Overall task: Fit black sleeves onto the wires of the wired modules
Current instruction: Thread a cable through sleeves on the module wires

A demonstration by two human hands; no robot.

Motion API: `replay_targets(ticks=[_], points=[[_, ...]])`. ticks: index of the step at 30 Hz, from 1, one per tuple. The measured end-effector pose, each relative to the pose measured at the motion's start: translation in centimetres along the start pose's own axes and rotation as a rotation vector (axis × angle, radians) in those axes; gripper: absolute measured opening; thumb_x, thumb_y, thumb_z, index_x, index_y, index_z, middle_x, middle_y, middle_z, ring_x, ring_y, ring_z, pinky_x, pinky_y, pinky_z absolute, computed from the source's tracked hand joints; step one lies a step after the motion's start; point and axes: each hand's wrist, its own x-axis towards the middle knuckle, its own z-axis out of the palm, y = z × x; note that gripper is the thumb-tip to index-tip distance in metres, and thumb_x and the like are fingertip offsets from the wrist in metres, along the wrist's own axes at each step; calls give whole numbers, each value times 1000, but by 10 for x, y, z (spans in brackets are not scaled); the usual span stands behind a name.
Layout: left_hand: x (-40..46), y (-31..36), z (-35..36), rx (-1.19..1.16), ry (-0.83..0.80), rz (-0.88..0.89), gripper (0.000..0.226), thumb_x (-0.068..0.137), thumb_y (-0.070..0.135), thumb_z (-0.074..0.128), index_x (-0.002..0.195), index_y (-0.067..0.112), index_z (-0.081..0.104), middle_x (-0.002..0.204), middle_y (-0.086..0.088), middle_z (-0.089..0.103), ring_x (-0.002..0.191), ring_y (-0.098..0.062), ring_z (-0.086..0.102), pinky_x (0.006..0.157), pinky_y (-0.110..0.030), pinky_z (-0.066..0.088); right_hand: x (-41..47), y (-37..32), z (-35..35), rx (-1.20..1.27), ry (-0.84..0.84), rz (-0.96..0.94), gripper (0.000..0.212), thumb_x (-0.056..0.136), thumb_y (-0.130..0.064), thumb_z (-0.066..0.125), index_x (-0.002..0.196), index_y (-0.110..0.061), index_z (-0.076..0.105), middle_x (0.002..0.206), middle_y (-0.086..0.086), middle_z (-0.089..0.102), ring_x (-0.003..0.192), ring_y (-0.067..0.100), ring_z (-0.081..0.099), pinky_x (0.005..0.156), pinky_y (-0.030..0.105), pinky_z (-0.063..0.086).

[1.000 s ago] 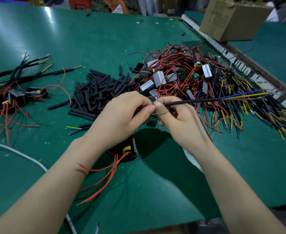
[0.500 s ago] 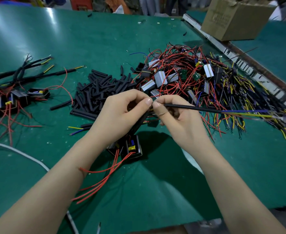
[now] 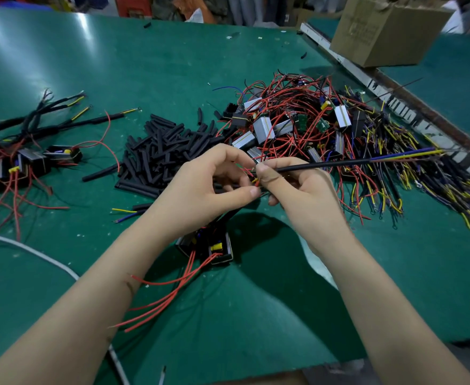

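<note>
1. Two hands meet just above the wired module (image 3: 219, 247) — left hand (image 3: 197, 190) pinches its wire ends, right hand (image 3: 297, 187) pinches the black sleeve (image 3: 322, 163).
2. Keep the sleeve aligned with the wires — feed gently.
3. Beyond the module lie spare sleeves (image 3: 161, 151).

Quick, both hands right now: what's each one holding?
Left hand: fingers curled, pinching thin red and yellow wire ends.
Right hand: pinching the black sleeve, with blue and yellow wires sticking out its far end.
</note>
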Motion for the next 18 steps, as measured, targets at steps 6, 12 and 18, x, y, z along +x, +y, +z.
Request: replay_targets(ticks=[6, 12, 18], points=[[2, -3, -1, 2, 60, 8, 23, 80, 18, 74, 93, 29, 59, 78, 12, 68, 70, -8, 56, 68, -15, 44, 1, -3, -3, 43, -53, 58, 12, 90, -18, 65, 80, -25, 68, 62, -13, 64, 52, 2, 53, 50, 9, 39], [3, -1, -4, -12, 63, -1, 15, 79, 20, 75, 90, 27, 67, 78, 7, 68, 72, -2, 59, 70, -14, 45, 1, -4, -5, 26, -91, 46, 10, 90, -19, 65, 83, -25, 68, 63, -15, 63, 55, 0, 55, 51, 8, 39], [2, -3, -2, -8, 126, 21, 10, 77, 26, 72, 85, 28, 66, 81, 5, 70, 74, -11, 63, 73, -30, 51, 1, -4, -6, -20, -135, 17, 12, 90, -21, 64, 81, -28, 68, 62, -16, 63, 56, -1, 56, 52, 7, 39]])
